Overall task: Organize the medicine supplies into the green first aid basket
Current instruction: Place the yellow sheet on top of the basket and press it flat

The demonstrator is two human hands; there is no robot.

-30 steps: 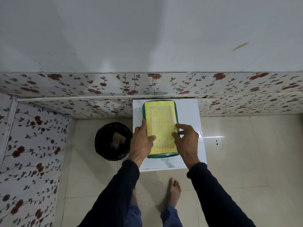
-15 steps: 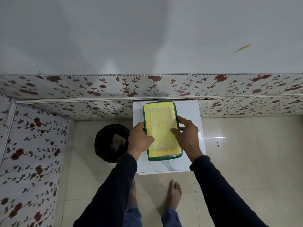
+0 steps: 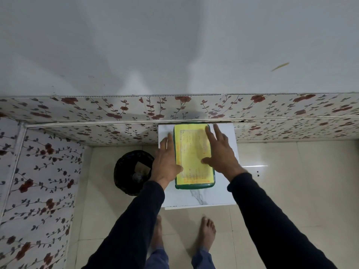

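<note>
The green first aid basket [image 3: 194,186] stands on a small white marble-patterned table [image 3: 202,197], its far end close to the wall. A yellow printed sheet [image 3: 191,152] lies flat over its top and hides whatever is inside. My left hand [image 3: 167,163] rests with fingers spread along the basket's left side, the thumb touching the sheet. My right hand [image 3: 219,152] lies flat and open across the sheet's right edge and the basket's right rim. Neither hand grips anything.
A black waste bin [image 3: 132,171] with rubbish in it stands on the tiled floor just left of the table. Flower-patterned wall panels run behind the table and along the left. My bare feet [image 3: 207,232] are at the table's near edge.
The basket has slid away from me toward the wall. Both hands have opened from gripping its sides and now lie flat with fingers stretched forward.
</note>
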